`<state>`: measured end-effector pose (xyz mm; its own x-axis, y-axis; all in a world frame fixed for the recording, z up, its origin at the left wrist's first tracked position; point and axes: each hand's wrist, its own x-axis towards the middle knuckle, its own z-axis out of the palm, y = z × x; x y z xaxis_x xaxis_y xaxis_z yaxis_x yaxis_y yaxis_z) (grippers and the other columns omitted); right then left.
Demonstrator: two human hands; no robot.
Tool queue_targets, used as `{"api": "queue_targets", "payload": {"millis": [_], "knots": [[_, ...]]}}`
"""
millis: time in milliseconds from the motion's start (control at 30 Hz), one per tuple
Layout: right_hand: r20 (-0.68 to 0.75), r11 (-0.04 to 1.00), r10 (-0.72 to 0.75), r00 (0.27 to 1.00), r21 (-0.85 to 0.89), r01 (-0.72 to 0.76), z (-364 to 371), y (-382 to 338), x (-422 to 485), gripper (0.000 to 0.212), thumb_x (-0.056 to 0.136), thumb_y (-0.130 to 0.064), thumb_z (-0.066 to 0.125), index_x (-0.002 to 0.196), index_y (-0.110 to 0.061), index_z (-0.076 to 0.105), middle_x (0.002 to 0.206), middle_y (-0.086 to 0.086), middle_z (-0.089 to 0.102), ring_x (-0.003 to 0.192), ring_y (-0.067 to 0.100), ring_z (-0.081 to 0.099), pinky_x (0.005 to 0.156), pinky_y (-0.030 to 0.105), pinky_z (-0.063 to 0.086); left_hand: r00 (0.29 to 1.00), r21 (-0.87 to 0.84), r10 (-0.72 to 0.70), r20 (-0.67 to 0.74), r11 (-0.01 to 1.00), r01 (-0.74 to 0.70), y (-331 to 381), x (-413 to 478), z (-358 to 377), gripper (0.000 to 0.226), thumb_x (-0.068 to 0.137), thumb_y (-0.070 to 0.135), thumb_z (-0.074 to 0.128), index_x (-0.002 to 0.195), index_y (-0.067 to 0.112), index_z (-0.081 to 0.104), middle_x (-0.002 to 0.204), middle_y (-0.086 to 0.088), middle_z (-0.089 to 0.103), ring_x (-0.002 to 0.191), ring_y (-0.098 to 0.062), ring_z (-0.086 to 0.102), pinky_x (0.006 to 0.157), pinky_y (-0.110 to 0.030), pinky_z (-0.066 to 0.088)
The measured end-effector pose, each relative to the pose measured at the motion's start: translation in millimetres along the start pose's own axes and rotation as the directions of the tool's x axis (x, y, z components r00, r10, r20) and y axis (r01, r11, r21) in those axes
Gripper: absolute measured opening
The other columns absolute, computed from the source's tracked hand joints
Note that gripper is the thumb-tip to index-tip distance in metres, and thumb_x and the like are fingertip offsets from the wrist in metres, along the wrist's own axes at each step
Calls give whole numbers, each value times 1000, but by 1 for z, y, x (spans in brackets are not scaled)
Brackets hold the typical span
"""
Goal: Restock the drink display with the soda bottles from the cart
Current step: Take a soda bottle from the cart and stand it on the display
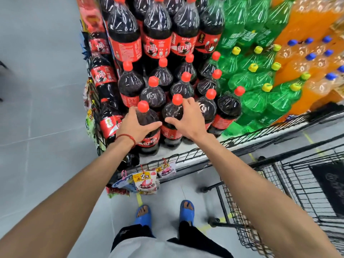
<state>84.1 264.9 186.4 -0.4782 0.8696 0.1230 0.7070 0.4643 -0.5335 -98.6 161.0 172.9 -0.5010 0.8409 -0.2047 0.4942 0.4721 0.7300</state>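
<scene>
My feet in blue slides stand on open grey floor, which runs wide and bare to my left; on my right the black wire shopping cart crowds close to the display's wire front rail, and I cannot tell what is in its basket. Snack packets hang from that rail, one marked "2元". Just behind the rail, at the front edge of the white shelf, my left hand, a red string on its wrist, is wrapped round the shoulder of the front cola bottle, thumb and fingers curled on either side. My right hand cups the second cola bottle just beside it, thumb and spread fingers round its shoulder. Both have red caps and red labels. Behind, more cola bottles are stacked in tiers, then green bottles with yellow caps, then orange soda with blue caps farthest right
</scene>
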Motion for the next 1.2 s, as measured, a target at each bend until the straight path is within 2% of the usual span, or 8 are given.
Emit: {"api": "queue_targets", "payload": {"millis": [233, 300, 433, 533, 667, 867, 1067, 1200], "knots": [[431, 983, -175, 885, 124, 134, -34, 15, 31, 71, 86, -24, 81, 143, -5, 41, 137, 14, 46, 133, 29, 44, 111, 32, 34, 999, -55, -43, -30, 998, 41, 0, 2, 5, 96, 58, 69, 85, 132, 22, 46, 128, 0, 61, 117, -24, 60, 103, -44, 50], [427, 992, -116, 897, 88, 87, -32, 12, 30, 72, 89, -43, 76, 142, -8, 42, 141, 13, 39, 136, 30, 37, 111, 38, 35, 998, -53, -52, -44, 997, 50, 3, 3, 7, 94, 61, 61, 88, 134, 20, 46, 129, 0, 62, 117, -24, 60, 102, -42, 50], [152, 999, 23, 988, -44, -16, -15, 3, 17, 87, 76, -71, 73, 133, -11, 50, 129, 8, 46, 127, 29, 46, 92, 51, 52, 996, -33, -67, -59, 997, 65, 5, 3, 8, 96, 61, 61, 89, 136, 20, 45, 131, -1, 61, 118, -24, 60, 98, -38, 50], [118, 997, -57, 991, -40, 62, -15, 5, 22, 77, 75, -64, 80, 125, -11, 56, 120, 7, 52, 117, 29, 53, 91, 46, 51, 995, -45, -70, -65, 997, 67, 6, 1, 10, 96, 62, 57, 90, 138, 21, 44, 133, -1, 61, 120, -24, 59, 99, -36, 48], [316, 984, -176, 932, 53, 168, -28, 15, 38, 65, 77, -44, 87, 122, -8, 54, 111, 1, 49, 110, 24, 54, 87, 31, 38, 994, -69, -91, -65, 994, 87, 6, 1, 9, 99, 62, 57, 90, 141, 21, 43, 137, 0, 58, 122, -22, 57, 102, -37, 47], [441, 968, -251, 862, 129, 216, -32, 22, 53, 84, 77, -30, 88, 145, -5, 44, 142, 11, 51, 133, 29, 49, 113, 43, 38, 988, -115, -112, -101, 988, 101, 8, -3, 13, 93, 63, 51, 92, 137, 19, 46, 128, 4, 60, 114, -18, 58, 104, -35, 46], [514, 955, -297, 805, 173, 242, -40, 25, 63, 83, 78, -17, 88, 147, -3, 44, 146, 11, 52, 135, 25, 48, 113, 33, 37, 975, -104, -138, -175, 987, 121, 10, -12, 21, 97, 63, 55, 89, 140, 18, 43, 134, -3, 60, 121, -25, 59, 104, -42, 48], [509, 945, -325, 797, 192, 263, -39, 23, 53, 77, 84, -20, 84, 147, -5, 42, 147, 10, 52, 136, 26, 48, 113, 33, 37, 938, 25, -124, -323, 990, 140, 15, -30, 31, 113, 70, 67, 78, 155, 15, 24, 157, -8, 39, 143, -28, 40, 115, -49, 39]]}}
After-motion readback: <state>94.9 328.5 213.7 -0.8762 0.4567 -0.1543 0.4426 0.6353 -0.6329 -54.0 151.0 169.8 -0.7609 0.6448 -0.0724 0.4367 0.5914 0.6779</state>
